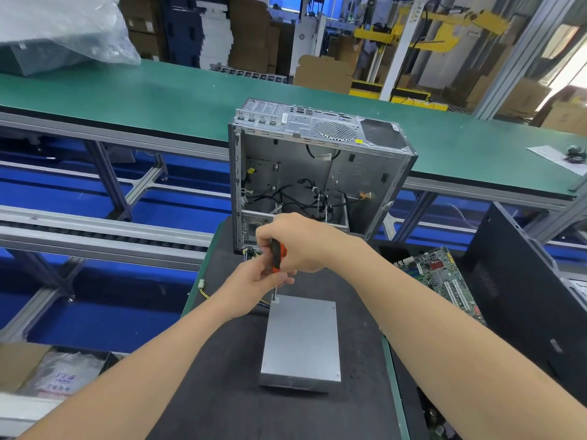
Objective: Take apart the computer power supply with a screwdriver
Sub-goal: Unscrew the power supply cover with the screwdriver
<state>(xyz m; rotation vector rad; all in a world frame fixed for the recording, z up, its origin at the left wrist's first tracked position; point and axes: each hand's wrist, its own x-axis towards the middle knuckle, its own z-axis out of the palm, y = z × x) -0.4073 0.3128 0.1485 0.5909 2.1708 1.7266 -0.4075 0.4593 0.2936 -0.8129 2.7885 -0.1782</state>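
Observation:
The power supply (301, 341), a plain grey metal box, lies flat on the dark mat (222, 376) in front of me. A screwdriver (275, 257) with an orange and black handle stands upright, its tip on the box's far left corner. My right hand (301, 242) grips the top of the handle from above. My left hand (257, 284) pinches the lower handle and shaft. Coloured wires (203, 289) trail from the box's far end to the left.
An open, stripped computer case (317, 173) with loose cables stands just behind the hands. A green motherboard (444, 281) lies to the right beside a black case panel (524, 296). A green conveyor belt (158, 100) runs across behind. A cardboard box (28, 363) sits at lower left.

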